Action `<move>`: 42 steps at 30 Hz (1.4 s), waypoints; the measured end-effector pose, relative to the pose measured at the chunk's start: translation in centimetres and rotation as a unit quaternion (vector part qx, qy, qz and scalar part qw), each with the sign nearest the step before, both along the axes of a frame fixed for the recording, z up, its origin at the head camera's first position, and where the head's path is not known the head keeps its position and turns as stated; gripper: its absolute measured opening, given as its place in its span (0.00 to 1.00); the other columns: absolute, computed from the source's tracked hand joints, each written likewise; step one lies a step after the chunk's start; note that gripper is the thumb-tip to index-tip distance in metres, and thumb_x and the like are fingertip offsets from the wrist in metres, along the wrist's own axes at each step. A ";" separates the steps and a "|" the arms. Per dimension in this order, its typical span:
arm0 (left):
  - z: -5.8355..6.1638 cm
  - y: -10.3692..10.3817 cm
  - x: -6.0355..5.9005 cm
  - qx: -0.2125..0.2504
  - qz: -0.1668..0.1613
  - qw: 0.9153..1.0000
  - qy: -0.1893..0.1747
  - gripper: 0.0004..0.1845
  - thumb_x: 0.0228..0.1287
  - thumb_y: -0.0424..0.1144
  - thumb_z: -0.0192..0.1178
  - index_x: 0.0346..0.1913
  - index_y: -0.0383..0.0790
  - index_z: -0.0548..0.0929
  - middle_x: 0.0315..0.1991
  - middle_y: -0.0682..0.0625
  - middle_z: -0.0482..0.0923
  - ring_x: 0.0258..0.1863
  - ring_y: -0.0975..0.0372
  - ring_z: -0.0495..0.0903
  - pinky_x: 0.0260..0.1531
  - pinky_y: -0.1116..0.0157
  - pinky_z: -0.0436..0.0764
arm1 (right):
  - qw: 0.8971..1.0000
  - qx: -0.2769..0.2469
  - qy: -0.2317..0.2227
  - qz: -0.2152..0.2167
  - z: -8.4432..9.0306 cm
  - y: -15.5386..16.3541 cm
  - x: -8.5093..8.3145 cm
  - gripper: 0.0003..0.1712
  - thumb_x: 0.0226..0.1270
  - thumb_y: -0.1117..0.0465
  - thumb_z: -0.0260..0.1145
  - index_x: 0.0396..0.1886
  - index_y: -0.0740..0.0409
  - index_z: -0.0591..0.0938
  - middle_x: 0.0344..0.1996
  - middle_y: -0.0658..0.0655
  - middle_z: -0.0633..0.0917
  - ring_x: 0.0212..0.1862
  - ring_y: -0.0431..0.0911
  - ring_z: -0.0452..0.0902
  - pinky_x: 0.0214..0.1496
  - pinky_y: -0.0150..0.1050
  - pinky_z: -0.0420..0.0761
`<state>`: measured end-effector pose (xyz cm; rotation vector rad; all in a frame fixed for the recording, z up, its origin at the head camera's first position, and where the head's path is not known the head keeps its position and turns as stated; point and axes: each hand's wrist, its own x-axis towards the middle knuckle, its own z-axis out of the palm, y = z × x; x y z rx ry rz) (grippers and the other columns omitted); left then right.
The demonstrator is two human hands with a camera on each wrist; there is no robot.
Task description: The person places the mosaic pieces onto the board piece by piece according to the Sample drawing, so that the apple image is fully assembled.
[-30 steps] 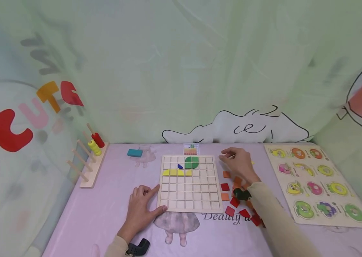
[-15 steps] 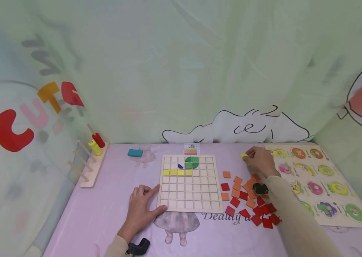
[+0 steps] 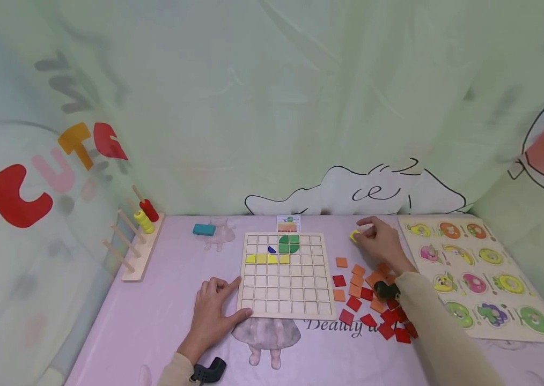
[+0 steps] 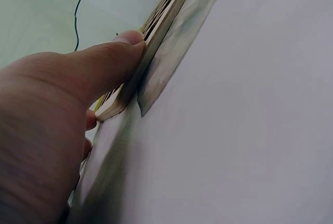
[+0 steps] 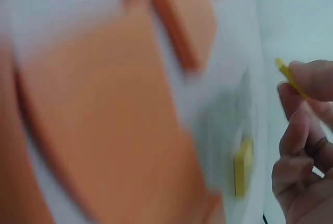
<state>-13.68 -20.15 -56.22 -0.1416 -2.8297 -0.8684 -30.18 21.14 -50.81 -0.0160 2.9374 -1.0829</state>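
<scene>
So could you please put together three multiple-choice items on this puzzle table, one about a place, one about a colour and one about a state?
1. Where does the left hand rest?
A. On the fruit puzzle
B. Against the near-left edge of the grid board
C. On the peg rack

2. What colour is the tile in the right hand?
A. Yellow
B. Blue
C. Green

3. How is the grid board filled?
A. Every cell
B. No cell
C. Only a few cells in its far rows

Answers: 1 B, the left wrist view shows the thumb pressed on the board's edge. 2 A, both views show a yellow piece pinched at the fingertips. 3 C, only yellow, green and blue pieces lie there.
</scene>
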 end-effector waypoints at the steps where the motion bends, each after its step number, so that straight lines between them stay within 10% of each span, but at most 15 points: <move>1: 0.0 0.0 0.0 0.000 0.001 1.000 -0.001 0.42 0.53 0.61 0.79 0.71 0.51 0.82 0.49 0.51 0.71 0.45 0.62 0.62 0.49 0.57 0.66 | 1.000 -0.012 -0.004 0.002 0.0 -0.4 0.2 0.22 0.76 0.53 0.68 0.62 0.59 0.81 0.42 0.64 0.85 0.41 0.53 0.78 0.39 0.36 0.77; 14: 0.0 0.0 0.1 -0.005 0.000 1.000 0.012 0.42 0.53 0.62 0.79 0.70 0.50 0.83 0.48 0.51 0.71 0.45 0.62 0.63 0.48 0.58 0.67 | 0.986 -0.135 -0.074 0.058 0.4 -6.6 2.7 0.21 0.67 0.55 0.79 0.57 0.54 0.87 0.37 0.53 0.93 0.40 0.48 0.80 0.36 0.37 0.77; 23: -0.2 0.0 0.0 -0.007 0.000 1.000 0.009 0.42 0.53 0.63 0.78 0.71 0.51 0.82 0.49 0.51 0.71 0.45 0.63 0.63 0.48 0.58 0.66 | 0.987 -0.108 -0.010 0.115 -0.7 -9.9 3.5 0.18 0.58 0.58 0.84 0.46 0.57 0.90 0.32 0.51 0.89 0.35 0.45 0.81 0.40 0.33 0.78; 42: -0.1 0.0 0.1 -0.008 0.000 1.000 0.015 0.42 0.53 0.63 0.78 0.70 0.50 0.83 0.48 0.52 0.71 0.45 0.63 0.63 0.48 0.58 0.67 | 0.993 -0.025 -0.031 0.114 -0.3 -11.8 3.5 0.12 0.61 0.57 0.82 0.43 0.54 0.92 0.33 0.50 0.87 0.36 0.45 0.77 0.41 0.38 0.75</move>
